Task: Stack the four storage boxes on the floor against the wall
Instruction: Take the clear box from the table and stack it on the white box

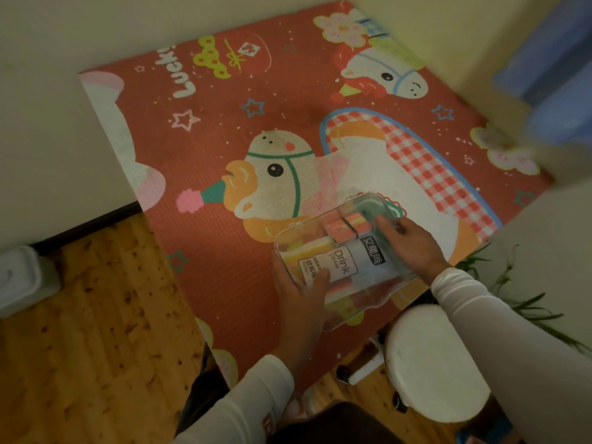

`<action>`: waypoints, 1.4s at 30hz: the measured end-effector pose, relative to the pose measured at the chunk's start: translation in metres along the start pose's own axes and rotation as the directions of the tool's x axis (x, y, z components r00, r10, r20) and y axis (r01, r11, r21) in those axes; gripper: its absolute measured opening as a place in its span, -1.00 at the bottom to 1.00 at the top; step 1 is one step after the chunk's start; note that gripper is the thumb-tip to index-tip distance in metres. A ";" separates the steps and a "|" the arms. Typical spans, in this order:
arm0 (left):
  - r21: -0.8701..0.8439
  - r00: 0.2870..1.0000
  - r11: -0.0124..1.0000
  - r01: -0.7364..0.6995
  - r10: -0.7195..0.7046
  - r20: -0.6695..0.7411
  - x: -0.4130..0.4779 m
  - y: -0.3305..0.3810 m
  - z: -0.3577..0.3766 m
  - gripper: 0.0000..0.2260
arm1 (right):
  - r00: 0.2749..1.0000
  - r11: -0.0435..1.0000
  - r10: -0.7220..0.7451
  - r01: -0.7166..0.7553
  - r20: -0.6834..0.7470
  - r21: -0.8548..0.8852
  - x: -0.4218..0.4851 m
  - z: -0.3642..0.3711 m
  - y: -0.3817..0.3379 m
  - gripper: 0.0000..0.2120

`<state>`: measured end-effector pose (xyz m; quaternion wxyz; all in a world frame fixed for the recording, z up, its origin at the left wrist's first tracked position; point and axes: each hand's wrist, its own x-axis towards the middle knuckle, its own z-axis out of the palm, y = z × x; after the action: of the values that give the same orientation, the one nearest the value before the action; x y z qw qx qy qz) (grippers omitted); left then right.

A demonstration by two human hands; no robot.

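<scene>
A clear plastic storage box (344, 251) with a see-through lid hangs above the red cartoon floor mat (224, 155). Inside it lie colourful packs and a white "Drink Straw" packet. My left hand (301, 302) grips the box's near left corner, thumb on the lid. My right hand (408, 243) holds its right side with fingers across the lid. Both arms wear white sleeves. No other storage box shows clearly.
A white round stool (439, 360) stands just under the box at lower right. White furniture (48, 139) borders the mat on the left, with a white bin (22, 280) on the wooden floor. A green plant (525, 302) and a blue object (557, 75) sit at right.
</scene>
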<state>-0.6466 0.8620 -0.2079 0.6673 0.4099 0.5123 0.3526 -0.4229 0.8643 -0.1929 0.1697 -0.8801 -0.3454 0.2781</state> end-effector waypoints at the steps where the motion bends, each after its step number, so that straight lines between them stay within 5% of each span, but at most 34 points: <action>1: -0.007 1.000 1.000 0.000 0.000 -0.002 0.003 0.000 0.000 -0.25 | 1.000 1.000 0.003 -0.003 -0.013 -0.007 -0.001 0.001 0.001 -0.41; 7: 0.017 1.000 1.000 -0.024 0.024 -0.002 0.018 0.007 -0.009 -0.35 | 0.997 0.999 0.006 -0.003 -0.077 0.045 -0.017 0.007 0.008 -0.43; 13: 0.081 0.993 0.994 -0.076 0.068 0.098 0.041 0.018 -0.023 -0.37 | 0.996 0.947 0.079 -0.063 -0.037 0.316 -0.030 0.025 0.007 -0.44; 19: 0.146 0.974 0.983 -0.113 0.081 0.209 0.066 0.027 -0.034 -0.42 | 0.995 0.768 0.057 -0.093 0.076 0.633 -0.044 0.030 0.006 -0.67; 22: 0.166 0.962 0.981 -0.099 0.051 0.269 0.077 0.031 -0.039 -0.41 | 0.995 0.690 0.037 -0.091 0.091 0.718 -0.047 0.038 0.009 -0.55; 26: 0.183 0.951 0.982 -0.052 -0.008 0.310 0.087 0.036 -0.043 -0.37 | 0.996 0.646 0.070 -0.092 0.061 0.758 -0.055 0.046 0.010 -0.37; 42: 0.155 0.939 0.984 0.085 -0.131 0.319 0.086 0.032 -0.055 -0.66 | 0.998 0.606 0.065 -0.047 0.010 0.794 -0.073 0.055 0.003 -0.53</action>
<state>-0.6826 0.9621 -0.2209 0.7315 0.4793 0.4392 0.2057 -0.4992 0.8166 -0.2099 0.5365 -0.7271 -0.1569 0.3986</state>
